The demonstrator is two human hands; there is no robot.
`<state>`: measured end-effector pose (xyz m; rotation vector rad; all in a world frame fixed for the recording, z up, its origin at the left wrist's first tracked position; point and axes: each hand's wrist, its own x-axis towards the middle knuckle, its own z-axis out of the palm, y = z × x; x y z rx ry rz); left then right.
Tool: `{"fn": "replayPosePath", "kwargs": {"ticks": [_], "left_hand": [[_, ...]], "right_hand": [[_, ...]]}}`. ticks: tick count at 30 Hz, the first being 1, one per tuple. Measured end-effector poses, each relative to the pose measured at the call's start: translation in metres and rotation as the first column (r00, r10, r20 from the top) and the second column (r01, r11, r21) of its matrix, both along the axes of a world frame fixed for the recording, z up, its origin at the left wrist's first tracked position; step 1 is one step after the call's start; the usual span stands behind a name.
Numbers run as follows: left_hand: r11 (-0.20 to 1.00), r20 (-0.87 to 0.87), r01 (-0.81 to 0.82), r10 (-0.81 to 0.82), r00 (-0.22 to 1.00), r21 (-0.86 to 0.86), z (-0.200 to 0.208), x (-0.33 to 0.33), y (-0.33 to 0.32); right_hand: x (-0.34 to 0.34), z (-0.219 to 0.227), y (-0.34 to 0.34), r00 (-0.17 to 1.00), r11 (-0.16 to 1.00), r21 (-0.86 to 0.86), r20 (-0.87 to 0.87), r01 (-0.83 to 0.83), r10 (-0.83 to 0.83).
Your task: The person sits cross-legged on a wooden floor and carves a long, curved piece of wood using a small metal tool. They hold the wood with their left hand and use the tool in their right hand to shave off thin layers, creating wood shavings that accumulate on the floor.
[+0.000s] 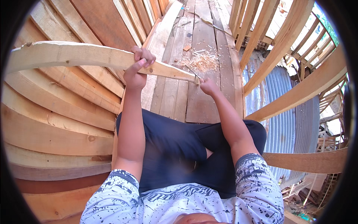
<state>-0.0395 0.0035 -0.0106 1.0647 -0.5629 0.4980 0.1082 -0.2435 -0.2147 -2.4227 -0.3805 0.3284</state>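
A long, pale, curved wooden plank (89, 56) stretches from the far left to the middle, narrowing toward its right end. My left hand (140, 67) is closed around it, the fingers over its upper edge. My right hand (209, 86) is a closed fist at the narrow tip. From that fist a thin dark blade-like tool (191, 71) sticks out to the upper left, against or just beside the plank's end. The fist hides its handle, so its exact kind is unclear.
Wood shavings (203, 61) lie scattered over the plank floor (203, 108) ahead of my crossed legs. Curved planks (56, 128) line the left side. Upright wooden ribs (283, 44) stand on the right, with corrugated metal sheets (278, 123) below. A thin strip (216, 26) lies farther off.
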Motion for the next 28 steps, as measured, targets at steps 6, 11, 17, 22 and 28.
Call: {"fn": "replayPosePath", "kwargs": {"ticks": [6, 11, 17, 22, 28], "left_hand": [[0.997, -0.085, -0.070, 0.073, 0.994, 0.040, 0.000, -0.015, 0.016], [0.996, -0.086, -0.040, 0.047, 0.995, 0.077, 0.011, -0.008, 0.007], [0.982, -0.182, -0.125, 0.149, 0.972, 0.140, 0.012, -0.025, 0.016], [0.964, -0.278, -0.198, 0.241, 0.930, 0.174, 0.015, -0.028, 0.010], [0.793, -0.487, -0.312, 0.579, 0.654, 0.524, 0.020, -0.092, 0.028]], "right_hand": [[-0.019, 0.020, 0.043, 0.996, 0.996, -0.017, -0.008, -0.091, 0.091], [0.012, -0.061, -0.027, 0.992, 0.966, -0.249, 0.123, 0.066, -0.037], [-0.020, 0.024, 0.020, 0.991, 0.980, -0.174, -0.070, 0.101, -0.114], [-0.042, 0.058, 0.047, 0.976, 0.929, 0.370, 0.204, -0.009, -0.072], [-0.059, 0.066, 0.088, 0.966, 0.891, 0.376, 0.144, -0.255, 0.216]]}}
